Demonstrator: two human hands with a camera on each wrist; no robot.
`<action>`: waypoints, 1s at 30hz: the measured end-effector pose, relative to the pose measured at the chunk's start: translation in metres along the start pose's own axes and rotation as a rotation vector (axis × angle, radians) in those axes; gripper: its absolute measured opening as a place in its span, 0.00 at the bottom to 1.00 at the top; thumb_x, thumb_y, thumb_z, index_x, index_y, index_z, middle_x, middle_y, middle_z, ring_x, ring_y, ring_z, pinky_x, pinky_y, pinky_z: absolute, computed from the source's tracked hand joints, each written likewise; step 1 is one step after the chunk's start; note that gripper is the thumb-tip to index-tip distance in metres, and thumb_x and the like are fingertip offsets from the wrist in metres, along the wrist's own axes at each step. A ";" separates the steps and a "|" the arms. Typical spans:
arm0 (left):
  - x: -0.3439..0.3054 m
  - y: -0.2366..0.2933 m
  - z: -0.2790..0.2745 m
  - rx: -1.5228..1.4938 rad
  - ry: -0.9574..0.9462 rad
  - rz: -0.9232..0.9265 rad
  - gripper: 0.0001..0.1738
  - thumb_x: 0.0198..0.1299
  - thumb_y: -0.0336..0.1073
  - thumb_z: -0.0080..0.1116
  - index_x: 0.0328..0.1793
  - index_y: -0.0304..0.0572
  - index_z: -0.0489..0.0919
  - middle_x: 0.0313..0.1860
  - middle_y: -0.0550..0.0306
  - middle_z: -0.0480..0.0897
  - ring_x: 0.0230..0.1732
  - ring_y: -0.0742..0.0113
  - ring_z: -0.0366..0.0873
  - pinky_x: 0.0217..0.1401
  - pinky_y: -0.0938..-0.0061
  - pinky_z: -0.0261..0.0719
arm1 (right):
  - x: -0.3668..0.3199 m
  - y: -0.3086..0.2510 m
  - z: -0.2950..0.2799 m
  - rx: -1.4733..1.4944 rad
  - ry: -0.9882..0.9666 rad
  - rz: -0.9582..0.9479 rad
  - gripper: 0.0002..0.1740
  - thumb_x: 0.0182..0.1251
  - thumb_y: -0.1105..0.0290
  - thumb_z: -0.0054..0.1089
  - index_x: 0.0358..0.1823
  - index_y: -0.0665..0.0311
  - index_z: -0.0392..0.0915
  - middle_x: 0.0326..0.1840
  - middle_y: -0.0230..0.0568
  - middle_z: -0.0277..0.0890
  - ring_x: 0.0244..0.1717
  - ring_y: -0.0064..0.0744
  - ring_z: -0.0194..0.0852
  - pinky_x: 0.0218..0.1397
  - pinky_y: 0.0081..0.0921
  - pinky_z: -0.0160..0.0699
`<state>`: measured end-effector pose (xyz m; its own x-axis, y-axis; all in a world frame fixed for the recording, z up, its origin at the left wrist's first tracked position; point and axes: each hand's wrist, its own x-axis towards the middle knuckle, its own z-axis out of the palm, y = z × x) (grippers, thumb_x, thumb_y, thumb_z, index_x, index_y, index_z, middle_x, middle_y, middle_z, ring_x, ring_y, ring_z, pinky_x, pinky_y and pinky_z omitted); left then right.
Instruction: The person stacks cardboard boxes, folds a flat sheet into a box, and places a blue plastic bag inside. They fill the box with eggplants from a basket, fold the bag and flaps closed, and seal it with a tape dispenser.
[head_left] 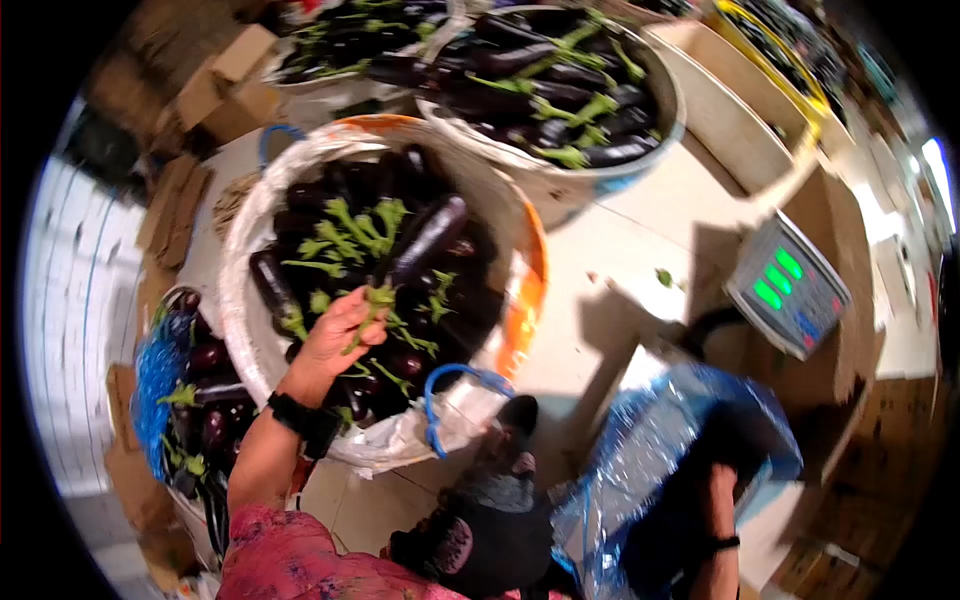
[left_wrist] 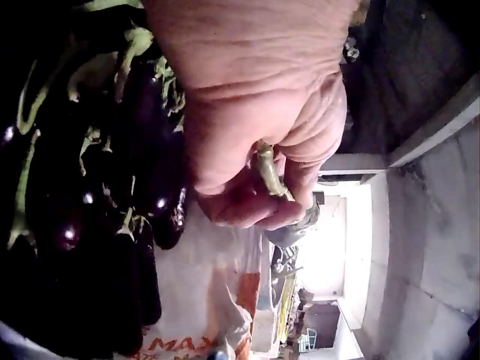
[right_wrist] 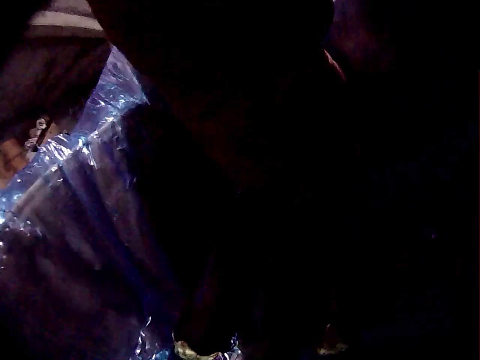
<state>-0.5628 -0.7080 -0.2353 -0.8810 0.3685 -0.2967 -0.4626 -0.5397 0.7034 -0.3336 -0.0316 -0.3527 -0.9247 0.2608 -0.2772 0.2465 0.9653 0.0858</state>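
The eggplant (head_left: 428, 240) could have twisted loose or its stem (left_wrist: 268, 171) snapped, since the left hand (head_left: 340, 335) seemed to support it there alone, fingers curled closely round that end. Its body lay beyond the left grip, pointing toward the tub's (head_left: 240, 320) far edge, over other eggplants (head_left: 272, 285). Shadow in the blue bag (head_left: 640, 430) hid the right hand's (head_left: 722, 482) grip; I couldn't tell its state.

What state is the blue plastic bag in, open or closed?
Open: the blue plastic bag has its rim spread around a dark hollow.
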 end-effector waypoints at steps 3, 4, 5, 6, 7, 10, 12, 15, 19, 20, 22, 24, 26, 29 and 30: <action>-0.002 -0.003 0.032 0.123 -0.032 -0.042 0.23 0.67 0.36 0.59 0.64 0.36 0.69 0.42 0.56 0.77 0.28 0.72 0.68 0.32 0.77 0.67 | -0.004 -0.027 -0.031 0.005 -0.132 0.054 0.41 0.52 0.51 0.71 0.68 0.57 0.68 0.68 0.51 0.67 0.65 0.53 0.69 0.66 0.42 0.74; -0.004 -0.005 0.043 0.156 -0.044 -0.043 0.24 0.65 0.36 0.61 0.64 0.35 0.70 0.42 0.56 0.78 0.27 0.72 0.69 0.31 0.78 0.67 | -0.002 -0.040 -0.044 0.021 -0.191 0.082 0.42 0.52 0.51 0.71 0.68 0.57 0.68 0.69 0.51 0.67 0.65 0.53 0.69 0.66 0.42 0.73; -0.004 -0.007 0.057 0.191 -0.056 -0.033 0.25 0.64 0.37 0.62 0.64 0.34 0.70 0.42 0.56 0.79 0.27 0.72 0.70 0.30 0.78 0.68 | -0.002 -0.053 -0.054 0.042 -0.247 0.110 0.43 0.52 0.51 0.71 0.69 0.57 0.67 0.70 0.51 0.66 0.66 0.53 0.69 0.67 0.41 0.73; -0.004 -0.006 0.077 0.279 -0.088 -0.059 0.26 0.63 0.37 0.64 0.64 0.33 0.71 0.42 0.56 0.80 0.26 0.73 0.71 0.28 0.79 0.68 | -0.001 -0.065 -0.064 0.067 -0.292 0.128 0.43 0.51 0.51 0.72 0.69 0.56 0.67 0.70 0.51 0.66 0.66 0.53 0.68 0.67 0.41 0.73; -0.003 -0.005 0.095 0.373 -0.112 -0.070 0.27 0.61 0.37 0.66 0.64 0.32 0.72 0.42 0.56 0.81 0.25 0.73 0.72 0.27 0.80 0.69 | -0.005 -0.074 -0.071 0.110 -0.329 0.148 0.49 0.46 0.51 0.76 0.71 0.57 0.65 0.70 0.52 0.66 0.68 0.54 0.66 0.69 0.41 0.72; 0.003 -0.008 0.147 0.523 -0.205 -0.167 0.31 0.58 0.39 0.67 0.64 0.28 0.73 0.42 0.55 0.82 0.24 0.76 0.73 0.26 0.83 0.70 | -0.018 -0.072 -0.055 0.015 -0.170 -0.001 0.52 0.44 0.51 0.77 0.72 0.59 0.63 0.71 0.54 0.63 0.71 0.56 0.61 0.69 0.44 0.70; 0.006 -0.010 0.197 0.664 -0.252 -0.248 0.33 0.56 0.42 0.65 0.64 0.27 0.73 0.40 0.56 0.82 0.24 0.77 0.73 0.27 0.84 0.71 | -0.017 -0.077 -0.065 0.096 -0.186 0.064 0.50 0.43 0.51 0.78 0.69 0.59 0.67 0.71 0.54 0.64 0.71 0.54 0.62 0.67 0.43 0.73; 0.011 -0.012 0.259 0.830 -0.360 -0.409 0.27 0.59 0.35 0.61 0.63 0.27 0.74 0.38 0.58 0.82 0.25 0.78 0.74 0.29 0.84 0.73 | -0.014 -0.093 -0.138 0.232 -0.350 0.149 0.46 0.40 0.53 0.80 0.64 0.59 0.72 0.69 0.54 0.65 0.68 0.53 0.65 0.65 0.42 0.76; 0.019 -0.036 0.316 0.850 -0.548 -0.563 0.24 0.64 0.33 0.58 0.65 0.30 0.73 0.36 0.64 0.76 0.29 0.79 0.75 0.29 0.83 0.72 | -0.050 -0.092 -0.175 0.232 -0.210 0.058 0.44 0.37 0.65 0.82 0.59 0.61 0.69 0.57 0.56 0.69 0.56 0.59 0.72 0.57 0.45 0.77; 0.023 -0.047 0.324 0.884 -0.564 -0.616 0.22 0.66 0.32 0.57 0.64 0.30 0.73 0.35 0.64 0.74 0.30 0.78 0.75 0.30 0.83 0.72 | -0.060 -0.085 -0.176 0.283 -0.204 0.012 0.44 0.37 0.66 0.82 0.59 0.62 0.67 0.53 0.56 0.69 0.54 0.61 0.71 0.55 0.46 0.76; 0.029 -0.073 0.339 0.934 -0.679 -0.595 0.17 0.67 0.34 0.56 0.58 0.31 0.77 0.35 0.63 0.74 0.30 0.77 0.75 0.31 0.81 0.72 | -0.085 -0.074 -0.186 0.404 -0.161 -0.096 0.43 0.38 0.70 0.80 0.56 0.62 0.61 0.45 0.54 0.67 0.49 0.60 0.70 0.49 0.46 0.72; 0.036 -0.103 0.351 0.977 -0.728 -0.595 0.16 0.68 0.35 0.55 0.56 0.33 0.78 0.34 0.63 0.76 0.31 0.77 0.76 0.33 0.81 0.73 | -0.107 -0.074 -0.212 0.409 -0.188 -0.108 0.43 0.38 0.69 0.81 0.56 0.61 0.62 0.45 0.52 0.68 0.49 0.59 0.70 0.49 0.45 0.72; 0.039 -0.134 0.364 1.034 -0.719 -0.599 0.14 0.68 0.34 0.53 0.56 0.34 0.78 0.34 0.63 0.78 0.31 0.77 0.76 0.35 0.80 0.75 | -0.131 -0.074 -0.251 0.408 -0.184 -0.128 0.41 0.39 0.69 0.81 0.55 0.61 0.64 0.45 0.51 0.69 0.49 0.58 0.71 0.48 0.45 0.73; 0.043 -0.198 0.373 1.081 -0.612 -0.588 0.13 0.67 0.33 0.54 0.54 0.34 0.77 0.31 0.63 0.77 0.29 0.75 0.77 0.34 0.78 0.75 | -0.162 -0.068 -0.295 0.475 -0.117 -0.074 0.38 0.40 0.65 0.80 0.53 0.61 0.67 0.44 0.50 0.71 0.48 0.57 0.73 0.47 0.44 0.74; 0.044 -0.222 0.372 1.101 -0.601 -0.553 0.14 0.66 0.32 0.55 0.55 0.34 0.76 0.31 0.59 0.79 0.30 0.72 0.79 0.34 0.77 0.76 | -0.170 -0.063 -0.301 0.508 -0.092 -0.039 0.37 0.41 0.64 0.80 0.53 0.61 0.68 0.44 0.50 0.71 0.48 0.57 0.73 0.47 0.44 0.73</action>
<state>-0.4621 -0.2906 -0.1639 -0.2997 0.7581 -0.5792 -0.1708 0.5547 0.8143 -0.2787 -0.1398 -0.0228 -0.9124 0.2023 -0.3559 0.3431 0.8522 -0.3951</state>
